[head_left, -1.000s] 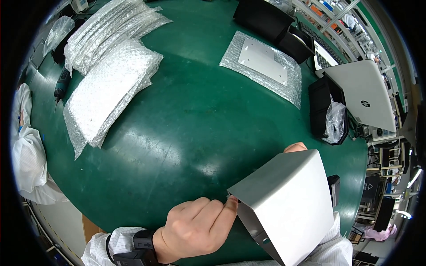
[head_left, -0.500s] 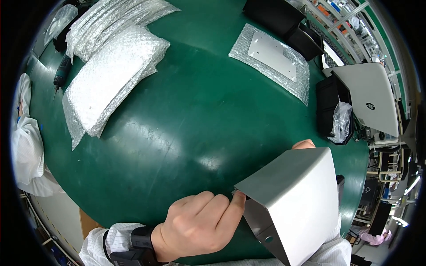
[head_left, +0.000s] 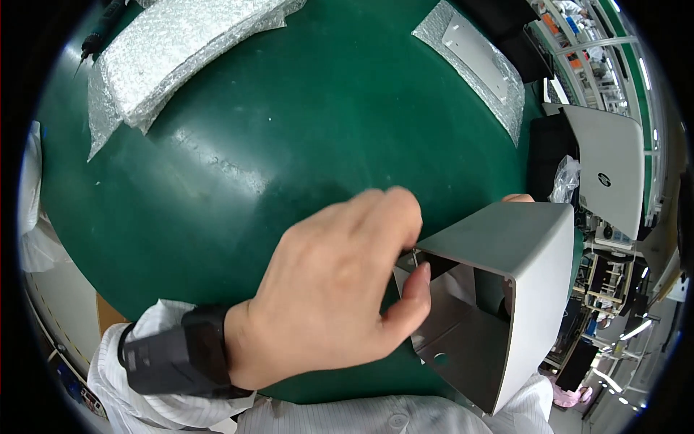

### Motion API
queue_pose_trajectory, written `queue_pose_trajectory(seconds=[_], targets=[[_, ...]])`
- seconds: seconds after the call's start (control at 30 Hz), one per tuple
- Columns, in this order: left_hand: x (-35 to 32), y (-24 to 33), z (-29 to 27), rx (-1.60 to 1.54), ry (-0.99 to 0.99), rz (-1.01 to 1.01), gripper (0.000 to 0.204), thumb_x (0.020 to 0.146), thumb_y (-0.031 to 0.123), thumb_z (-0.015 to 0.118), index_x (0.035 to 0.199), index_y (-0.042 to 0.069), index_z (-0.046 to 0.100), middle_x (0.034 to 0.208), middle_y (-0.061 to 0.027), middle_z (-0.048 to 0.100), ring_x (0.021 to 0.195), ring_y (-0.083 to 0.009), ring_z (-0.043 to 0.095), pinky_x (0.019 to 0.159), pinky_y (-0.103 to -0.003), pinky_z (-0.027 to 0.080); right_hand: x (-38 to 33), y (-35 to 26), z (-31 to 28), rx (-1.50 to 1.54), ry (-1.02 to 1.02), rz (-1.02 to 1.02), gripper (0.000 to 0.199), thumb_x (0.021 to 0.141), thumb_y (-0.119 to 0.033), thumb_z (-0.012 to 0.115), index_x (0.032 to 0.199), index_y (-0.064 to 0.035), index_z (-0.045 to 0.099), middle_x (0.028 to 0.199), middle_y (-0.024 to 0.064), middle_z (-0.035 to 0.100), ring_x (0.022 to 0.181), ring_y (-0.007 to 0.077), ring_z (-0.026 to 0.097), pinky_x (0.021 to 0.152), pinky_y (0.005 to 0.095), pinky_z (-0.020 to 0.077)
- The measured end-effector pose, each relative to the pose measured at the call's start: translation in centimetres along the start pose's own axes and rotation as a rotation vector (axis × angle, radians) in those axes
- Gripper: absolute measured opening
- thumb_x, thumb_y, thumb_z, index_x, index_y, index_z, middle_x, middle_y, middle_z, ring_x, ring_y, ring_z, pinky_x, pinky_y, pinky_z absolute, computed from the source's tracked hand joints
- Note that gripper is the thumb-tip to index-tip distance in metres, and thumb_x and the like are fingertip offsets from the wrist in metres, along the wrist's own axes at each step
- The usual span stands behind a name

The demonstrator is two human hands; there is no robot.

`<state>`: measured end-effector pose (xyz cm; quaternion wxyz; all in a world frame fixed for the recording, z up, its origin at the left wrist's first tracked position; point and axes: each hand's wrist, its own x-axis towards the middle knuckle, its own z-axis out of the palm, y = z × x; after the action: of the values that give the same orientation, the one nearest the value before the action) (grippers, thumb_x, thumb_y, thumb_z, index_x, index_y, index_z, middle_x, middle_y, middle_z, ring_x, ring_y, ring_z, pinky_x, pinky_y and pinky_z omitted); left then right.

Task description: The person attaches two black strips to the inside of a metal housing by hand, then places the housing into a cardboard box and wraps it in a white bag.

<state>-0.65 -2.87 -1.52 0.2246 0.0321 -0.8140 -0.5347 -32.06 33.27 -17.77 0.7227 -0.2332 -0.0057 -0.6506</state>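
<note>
A grey sheet-metal housing (head_left: 538,296), open at the end towards my left hand, is held tilted at the right front. Its hollow inside and a round hole in the lower wall show. My right hand (head_left: 517,197) grips it from the far side; only fingertips show over the top edge, and the rest is hidden behind the metal. My left hand (head_left: 340,282) is at the near left corner of the open end. Its fingers are bent, the thumb stands apart from the index finger, and a narrow metal edge shows between them. Nothing held is visible there.
Bubble-wrapped packs (head_left: 181,50) lie at the far left beside a dark electric screwdriver (head_left: 97,36). At the far right a flat metal plate (head_left: 477,58) rests on bubble wrap (head_left: 512,108). Beyond the housing stand a black bin (head_left: 547,148) and a silver laptop (head_left: 607,159).
My left hand has moved up and its thumb has come away from the index finger at the housing's corner. The housing has turned, so more of its inside shows. The view has shifted.
</note>
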Motion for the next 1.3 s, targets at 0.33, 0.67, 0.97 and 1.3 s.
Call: queue_pose_trajectory(seconds=[0.33, 0.67, 0.97, 1.3], targets=[[0.0, -1.1, 1.0, -0.173, -0.183, -0.208, 0.014, 0.081, 0.005, 0.071, 0.088, 0.002, 0.059, 0.083, -0.0058, 0.053, 0.059, -0.0135, 0.05, 0.053, -0.028, 0.038, 6.8, 10.4, 11.6, 1.04, -0.033, -0.239, 0.038, 0.097, -0.026, 0.058, 0.127, -0.0042, 0.057, 0.127, 0.005, 0.06, 0.121, 0.0226, 0.057, 0.103, 0.0382, 0.0438], [0.5, -0.7, 1.4, -0.234, -0.199, -0.196, 0.009, 0.084, 0.0, 0.065, 0.086, 0.002, 0.056, 0.078, -0.0069, 0.05, 0.058, -0.0148, 0.047, 0.052, -0.03, 0.037, 13.7, 7.2, 15.5, 1.967, -0.106, -0.497, 0.043, 0.1, -0.034, 0.056, 0.136, -0.0112, 0.053, 0.137, -0.0001, 0.055, 0.127, 0.0194, 0.054, 0.11, 0.0378, 0.0403], [0.5, -0.8, 1.6, -0.239, -0.185, -0.177, 0.012, 0.083, 0.0, 0.067, 0.083, 0.003, 0.055, 0.074, -0.0053, 0.052, 0.055, -0.0128, 0.046, 0.049, -0.028, 0.036, 12.7, 8.3, 16.0, 3.232, -1.969, 0.218, 0.04, 0.094, -0.014, 0.067, 0.131, -0.0035, 0.054, 0.126, 0.0025, 0.062, 0.115, 0.0131, 0.06, 0.097, 0.0299, 0.0493], [-1.5, 0.2, 1.5, 0.235, 0.047, 0.254, 0.034, 0.067, 0.009, 0.085, 0.087, 0.006, 0.057, 0.101, -0.0186, 0.069, 0.056, -0.0215, 0.057, 0.054, -0.028, 0.051, 20.9, 8.9, 17.3, 2.543, -0.742, -0.663, 0.014, 0.093, -0.019, 0.065, 0.101, -0.0091, 0.058, 0.093, -0.0023, 0.057, 0.089, 0.0107, 0.057, 0.081, 0.0248, 0.0455]])
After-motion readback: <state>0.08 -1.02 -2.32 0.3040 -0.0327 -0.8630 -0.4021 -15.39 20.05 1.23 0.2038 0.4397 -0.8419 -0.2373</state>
